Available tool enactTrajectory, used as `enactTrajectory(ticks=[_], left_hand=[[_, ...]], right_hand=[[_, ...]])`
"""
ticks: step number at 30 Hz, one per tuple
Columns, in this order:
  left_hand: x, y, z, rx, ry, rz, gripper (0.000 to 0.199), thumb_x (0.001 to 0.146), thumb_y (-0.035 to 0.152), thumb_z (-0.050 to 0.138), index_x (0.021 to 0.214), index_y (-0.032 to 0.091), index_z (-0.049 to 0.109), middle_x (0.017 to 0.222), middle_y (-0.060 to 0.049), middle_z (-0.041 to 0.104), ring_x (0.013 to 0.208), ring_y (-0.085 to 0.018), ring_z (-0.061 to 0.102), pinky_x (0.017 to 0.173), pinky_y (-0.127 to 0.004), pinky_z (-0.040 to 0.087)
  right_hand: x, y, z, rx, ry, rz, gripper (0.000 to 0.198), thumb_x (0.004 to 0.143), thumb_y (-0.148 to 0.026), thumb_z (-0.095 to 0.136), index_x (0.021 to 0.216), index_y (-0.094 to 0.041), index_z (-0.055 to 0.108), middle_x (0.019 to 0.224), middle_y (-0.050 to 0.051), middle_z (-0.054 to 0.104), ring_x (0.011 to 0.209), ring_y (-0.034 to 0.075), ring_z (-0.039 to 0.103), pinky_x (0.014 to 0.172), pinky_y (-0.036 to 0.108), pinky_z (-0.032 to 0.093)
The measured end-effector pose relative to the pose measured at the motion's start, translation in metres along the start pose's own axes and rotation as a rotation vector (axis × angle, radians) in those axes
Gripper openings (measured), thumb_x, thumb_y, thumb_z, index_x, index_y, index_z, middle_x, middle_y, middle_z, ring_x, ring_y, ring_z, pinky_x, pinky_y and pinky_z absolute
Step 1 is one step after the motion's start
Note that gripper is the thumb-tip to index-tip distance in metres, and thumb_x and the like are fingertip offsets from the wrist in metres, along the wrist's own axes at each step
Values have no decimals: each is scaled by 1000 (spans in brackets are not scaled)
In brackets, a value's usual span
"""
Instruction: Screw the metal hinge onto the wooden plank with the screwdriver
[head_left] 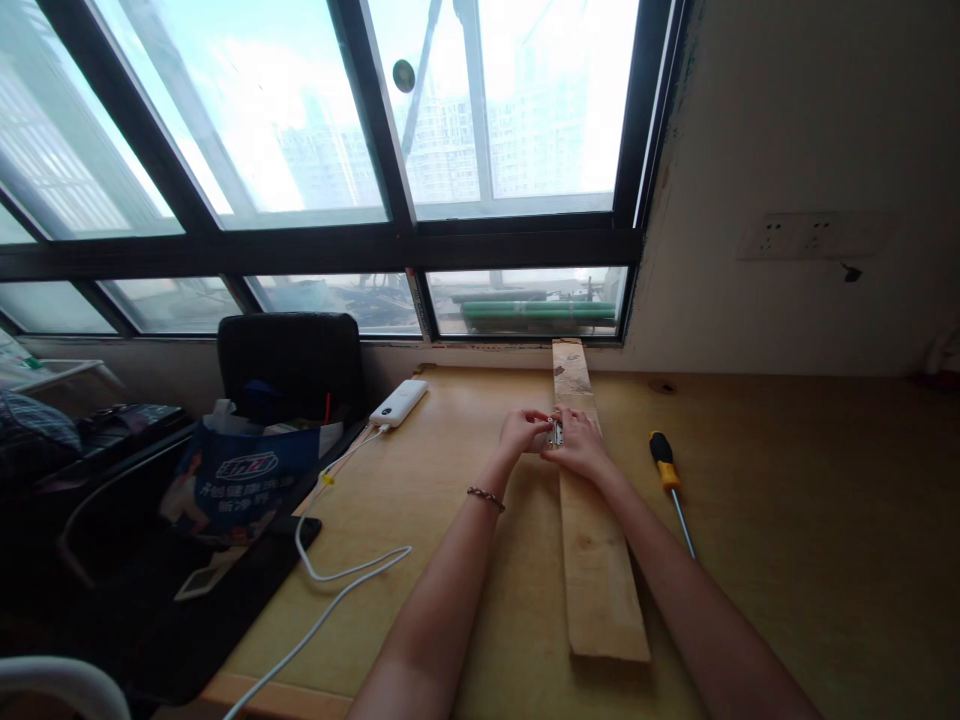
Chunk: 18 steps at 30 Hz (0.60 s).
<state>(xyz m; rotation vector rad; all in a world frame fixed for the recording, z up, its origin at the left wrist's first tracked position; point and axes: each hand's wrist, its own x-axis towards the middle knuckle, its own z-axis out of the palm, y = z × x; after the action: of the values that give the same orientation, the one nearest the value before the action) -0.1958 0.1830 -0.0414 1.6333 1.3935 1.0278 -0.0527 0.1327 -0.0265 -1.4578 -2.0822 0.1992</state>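
Observation:
A small silver metal hinge [556, 434] lies at the left edge of a long wooden board [600, 570], between my two hands. My left hand [523, 431] comes in from the left, its fingers pinched at the upper side of the hinge. Anything smaller in that pinch is too tiny to make out. My right hand [578, 445] rests over the board, thumb and fingers closed around the hinge's right side and partly covering it. To the right of the board lies a screwdriver [666, 466] with a black and yellow handle, touched by neither hand.
The board runs lengthwise on a wooden table [465, 400], its far end near the window. A white power bank [400, 403] with a white cable [352, 575] lies at the left. Beyond the table's left edge stands a black chair [291, 355] with a blue bag [240, 480].

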Motion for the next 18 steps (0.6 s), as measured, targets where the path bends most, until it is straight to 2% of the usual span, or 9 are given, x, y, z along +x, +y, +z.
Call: enactTrajectory(ticks=[5, 9, 13, 18], left_hand=[[0, 1, 4, -66, -3, -32, 22, 60, 26, 68, 77, 12, 70, 49, 4, 47, 48, -6, 40, 47, -19, 30], [1, 2, 4, -7, 44, -21, 25, 58, 30, 69, 75, 12, 70, 48, 6, 42, 47, -5, 37, 46, -19, 26], [1, 3, 3, 11, 36, 24, 26, 58, 32, 68, 76, 14, 70, 47, 6, 37, 47, -5, 33, 45, -20, 24], [1, 5, 2, 8, 43, 27, 28, 57, 35, 68, 76, 14, 70, 48, 6, 37, 48, -6, 33, 46, -20, 24]], right_hand=[[1, 0, -2, 19, -12, 3, 79, 53, -36, 72, 122, -19, 38, 121, 10, 52, 114, 28, 41, 93, 41, 31], [1, 0, -3, 19, -11, 6, 83, 53, -38, 73, 124, -18, 36, 120, 10, 52, 113, 28, 41, 93, 41, 32], [0, 0, -3, 15, -13, -1, 85, 54, -38, 73, 127, -18, 34, 120, 10, 53, 114, 28, 41, 93, 41, 32], [-1, 1, -1, -1, -9, 4, 85, 56, -41, 72, 129, -19, 34, 124, 12, 49, 116, 29, 38, 94, 42, 31]])
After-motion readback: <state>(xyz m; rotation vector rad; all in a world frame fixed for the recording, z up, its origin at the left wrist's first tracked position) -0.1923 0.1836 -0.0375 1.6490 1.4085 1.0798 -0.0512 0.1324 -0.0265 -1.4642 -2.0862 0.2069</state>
